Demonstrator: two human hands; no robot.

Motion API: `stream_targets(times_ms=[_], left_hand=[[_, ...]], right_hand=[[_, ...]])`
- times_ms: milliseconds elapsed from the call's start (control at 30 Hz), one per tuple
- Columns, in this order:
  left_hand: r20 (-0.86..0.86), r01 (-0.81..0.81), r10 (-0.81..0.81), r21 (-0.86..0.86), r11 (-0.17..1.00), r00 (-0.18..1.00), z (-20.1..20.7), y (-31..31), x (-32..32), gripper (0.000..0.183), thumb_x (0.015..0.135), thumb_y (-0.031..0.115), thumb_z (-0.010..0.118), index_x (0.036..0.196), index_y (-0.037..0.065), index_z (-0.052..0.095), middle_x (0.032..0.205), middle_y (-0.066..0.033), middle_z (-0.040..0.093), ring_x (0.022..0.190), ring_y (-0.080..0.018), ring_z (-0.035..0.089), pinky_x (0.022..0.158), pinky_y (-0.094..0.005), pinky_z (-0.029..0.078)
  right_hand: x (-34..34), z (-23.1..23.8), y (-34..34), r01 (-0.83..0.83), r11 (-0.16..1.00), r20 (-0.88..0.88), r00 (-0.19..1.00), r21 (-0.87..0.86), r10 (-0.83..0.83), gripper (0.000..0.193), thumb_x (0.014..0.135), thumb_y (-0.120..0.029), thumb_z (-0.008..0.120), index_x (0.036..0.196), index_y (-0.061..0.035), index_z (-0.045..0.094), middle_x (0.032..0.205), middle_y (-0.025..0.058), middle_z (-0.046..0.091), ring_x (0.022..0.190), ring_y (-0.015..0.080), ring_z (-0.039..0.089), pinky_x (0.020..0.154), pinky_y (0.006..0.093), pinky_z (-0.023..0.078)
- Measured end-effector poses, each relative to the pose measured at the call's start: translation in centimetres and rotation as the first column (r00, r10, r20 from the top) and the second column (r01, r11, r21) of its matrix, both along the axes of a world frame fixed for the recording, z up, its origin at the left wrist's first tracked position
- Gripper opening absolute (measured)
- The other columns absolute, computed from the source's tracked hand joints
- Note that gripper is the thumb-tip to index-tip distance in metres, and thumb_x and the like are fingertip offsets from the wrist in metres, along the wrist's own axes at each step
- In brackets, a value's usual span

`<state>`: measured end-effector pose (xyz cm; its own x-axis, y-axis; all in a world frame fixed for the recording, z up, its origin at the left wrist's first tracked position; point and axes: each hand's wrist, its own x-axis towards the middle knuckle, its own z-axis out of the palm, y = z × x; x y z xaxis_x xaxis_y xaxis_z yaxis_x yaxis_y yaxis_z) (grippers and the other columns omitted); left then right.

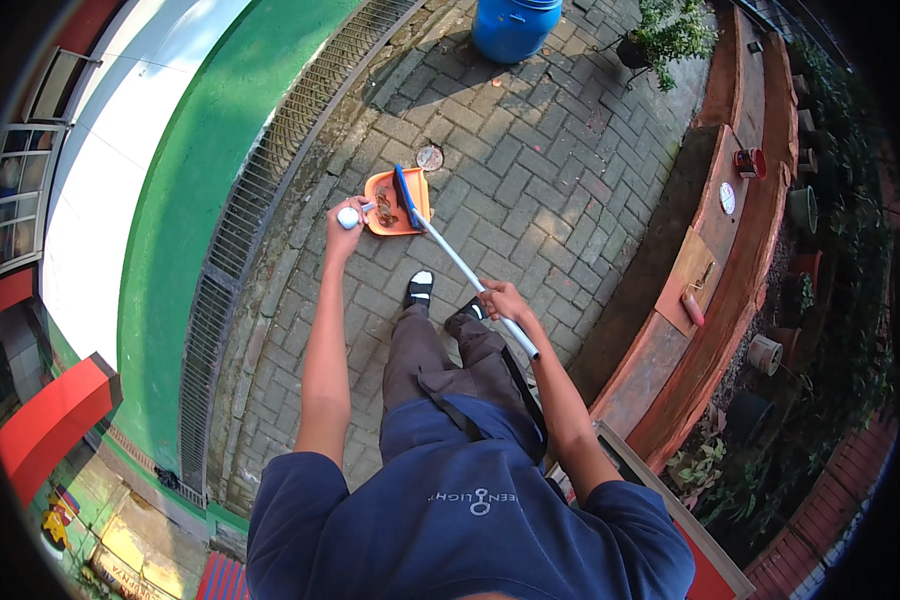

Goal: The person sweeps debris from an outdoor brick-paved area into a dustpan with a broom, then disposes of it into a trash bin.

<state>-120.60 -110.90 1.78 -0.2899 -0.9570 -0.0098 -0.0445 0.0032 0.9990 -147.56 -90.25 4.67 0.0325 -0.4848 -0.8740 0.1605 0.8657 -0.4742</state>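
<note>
My left hand (342, 232) is closed round the white-topped handle of an orange dustpan (400, 228), out in front of me over the paving. Dry brown leaves (384, 208) lie in the pan. My right hand (503, 300) grips the pale shaft of a broom (455, 256), whose end sticks out past my wrist. The broom's blue head (405, 193) stands across the pan's right part, above or against its inside; I cannot tell if it touches the leaves.
A metal drain grate (260, 170) runs along the green wall at left. A blue barrel (516, 28) and a potted plant (660, 40) stand ahead. On the orange ledge at right lie a paint roller (693, 308) and a red can (750, 164). A round lid (430, 158) lies beyond the pan.
</note>
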Motion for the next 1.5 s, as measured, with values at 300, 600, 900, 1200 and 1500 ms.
stream_targets(times_ms=[300,600,900,1200,1500], left_hand=[[-0.013,-0.07,0.07,0.001,0.998,0.997,-1.2,-1.9,2.5,0.026,0.059,-0.018,0.046,0.058,0.007,0.039,0.061,-0.0022,0.047,0.086,-0.02,0.056,0.08,-0.0327,0.04],[-0.046,-0.053,0.057,0.086,0.995,0.997,-1.0,-3.2,2.2,0.027,0.06,-0.019,0.046,0.059,0.007,0.039,0.061,-0.0019,0.046,0.088,-0.0194,0.054,0.078,-0.0314,0.04],[-0.039,-0.057,0.059,0.048,0.997,0.997,-1.5,-5.0,2.4,0.022,0.064,-0.016,0.044,0.061,0.006,0.042,0.061,-0.0019,0.047,0.085,-0.018,0.055,0.068,-0.0287,0.043],[-0.062,-0.027,0.029,0.035,0.999,0.998,-1.5,-3.3,4.2,0.026,0.063,-0.018,0.047,0.06,0.006,0.041,0.062,-0.0028,0.047,0.083,-0.0185,0.054,0.075,-0.0308,0.041],[-0.025,-0.031,0.031,-0.012,0.999,0.999,-0.2,-1.3,4.7,0.025,0.061,-0.018,0.046,0.058,0.006,0.039,0.062,-0.003,0.048,0.077,-0.0179,0.052,0.076,-0.0299,0.04]], right_hand=[[0.1,5.9,3.3,-0.031,1.0,0.016,0.999,0.0,0.031,0.051,0.081,-0.004,0.051,0.13,-0.0073,0.037,0.066,-0.0007,0.046,0.044,0.005,0.039,0.037,0.0198,0.032],[-1.3,2.1,4.8,-0.037,0.999,-0.202,0.978,0.03,0.043,0.053,0.081,-0.006,0.051,0.131,-0.0037,0.033,0.063,0.0013,0.045,0.045,0.0082,0.041,0.039,0.0234,0.036],[2.0,-1.9,1.3,-0.003,0.997,-0.054,0.998,0.075,0.007,0.051,0.081,-0.002,0.049,0.13,-0.0014,0.035,0.067,0.0021,0.045,0.046,0.0077,0.039,0.037,0.0221,0.033],[4.3,3.7,2.8,-0.1,0.995,0.098,0.99,0.009,0.099,0.05,0.083,-0.005,0.049,0.131,-0.0051,0.035,0.061,-0.0015,0.04,0.045,0.0061,0.039,0.037,0.0218,0.032],[0.5,7.4,6.9,0.016,0.999,0.007,1.0,0.052,-0.016,0.052,0.083,-0.006,0.05,0.132,-0.0061,0.034,0.062,-0.0023,0.041,0.043,0.0051,0.037,0.037,0.0207,0.032]])
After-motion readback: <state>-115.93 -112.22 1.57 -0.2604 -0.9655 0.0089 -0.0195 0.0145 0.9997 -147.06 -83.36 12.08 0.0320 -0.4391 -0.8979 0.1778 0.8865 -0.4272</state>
